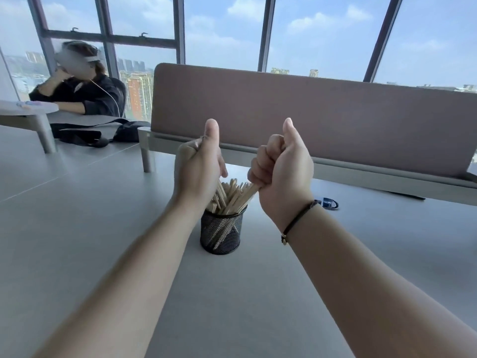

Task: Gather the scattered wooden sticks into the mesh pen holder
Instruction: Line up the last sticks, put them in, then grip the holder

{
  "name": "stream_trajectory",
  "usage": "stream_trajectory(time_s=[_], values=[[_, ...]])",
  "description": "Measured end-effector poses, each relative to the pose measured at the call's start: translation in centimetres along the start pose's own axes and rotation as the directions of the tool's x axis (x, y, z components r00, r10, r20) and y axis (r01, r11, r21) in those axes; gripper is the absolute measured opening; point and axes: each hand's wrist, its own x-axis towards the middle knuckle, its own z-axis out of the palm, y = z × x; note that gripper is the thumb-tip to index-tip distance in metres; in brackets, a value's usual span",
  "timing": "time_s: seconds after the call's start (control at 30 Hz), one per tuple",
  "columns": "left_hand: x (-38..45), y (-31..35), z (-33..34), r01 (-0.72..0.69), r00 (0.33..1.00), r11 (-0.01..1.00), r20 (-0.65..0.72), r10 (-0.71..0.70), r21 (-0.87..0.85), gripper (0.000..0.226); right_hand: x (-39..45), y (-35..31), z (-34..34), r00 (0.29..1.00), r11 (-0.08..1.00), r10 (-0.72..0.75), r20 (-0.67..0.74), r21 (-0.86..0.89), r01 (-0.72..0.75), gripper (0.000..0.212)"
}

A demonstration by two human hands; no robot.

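Note:
A black mesh pen holder [221, 232] stands on the grey table [77, 241], filled with several wooden sticks [233, 193] that fan out above its rim. My left hand [198, 164] hovers just above and left of the holder, fingers curled into a fist and thumb pointing up. Some stick tips pass behind its heel. My right hand [284, 166] is above and right of the holder in the same fist with the thumb raised. The rightmost stick tips reach its little-finger side. Neither fist shows a stick inside it.
A brown divider panel [309, 120] runs along the table's far edge. A blue and white object [329, 203] lies behind my right wrist. At the back left sit a person [82, 91], a black bag [103, 133] and a raised shelf [28, 108].

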Motion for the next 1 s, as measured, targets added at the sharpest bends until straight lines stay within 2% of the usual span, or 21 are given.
stream_trajectory(time_s=[0.17,0.23,0.3,0.4,0.47,0.5,0.57,0.6,0.63,0.67,0.77,0.93,1.0], values=[[0.5,-2.1,0.5,-0.084,0.996,0.987,0.040,0.079,0.138,0.075,2.2,2.0,0.6,0.998,0.999,-0.033,-0.046,-0.034,0.031,0.054],[0.8,-2.7,0.3,-0.032,0.996,0.975,0.091,0.013,0.220,0.076,2.7,2.6,0.6,0.997,0.996,-0.049,-0.058,-0.082,0.044,0.054],[0.9,-3.3,0.2,0.033,0.993,0.958,0.095,-0.063,0.285,0.072,3.1,3.0,0.8,0.995,0.983,-0.074,-0.060,-0.174,0.062,0.056],[1.3,-4.1,0.0,0.033,0.995,0.955,0.076,-0.057,0.294,0.065,3.2,3.5,0.8,0.987,0.911,-0.161,-0.005,-0.386,0.146,0.062],[1.4,-4.4,0.0,0.078,0.990,0.960,0.089,-0.105,0.268,0.060,3.1,3.8,0.5,0.969,0.795,-0.240,0.064,-0.559,0.234,0.059],[1.4,-4.5,0.0,0.102,0.987,0.960,0.098,-0.131,0.262,0.054,3.0,4.1,0.3,0.951,0.687,-0.288,0.111,-0.668,0.286,0.056],[1.3,-4.6,0.0,0.117,0.985,0.961,0.096,-0.145,0.251,0.039,3.3,4.9,-0.7,0.907,0.381,-0.347,0.237,-0.848,0.367,0.045],[1.2,-4.5,0.0,0.113,0.986,0.966,0.092,-0.137,0.234,0.034,3.6,5.4,-1.2,0.900,0.260,-0.329,0.285,-0.889,0.377,0.039],[1.2,-4.3,0.0,0.104,0.988,0.972,0.088,-0.125,0.213,0.033,3.6,5.9,-1.8,0.908,0.194,-0.278,0.315,-0.907,0.374,0.035],[1.2,-4.1,-0.1,0.090,0.990,0.977,0.087,-0.108,0.193,0.034,3.6,6.3,-2.3,0.922,0.172,-0.208,0.326,-0.916,0.363,0.033],[1.0,-3.8,0.0,0.046,0.993,0.984,0.102,-0.064,0.170,0.036,3.3,6.5,-3.3,0.939,0.198,-0.078,0.336,-0.917,0.345,0.036],[0.0,-4.6,1.1,-0.003,0.991,0.969,0.129,-0.029,0.245,0.045,2.9,6.3,-3.5,0.957,0.378,-0.038,0.286,-0.883,0.279,0.033],[-0.2,-4.5,1.2,-0.019,0.993,0.957,0.120,-0.017,0.288,0.047,2.6,6.4,-3.6,0.960,0.402,-0.042,0.278,-0.875,0.271,0.033]])
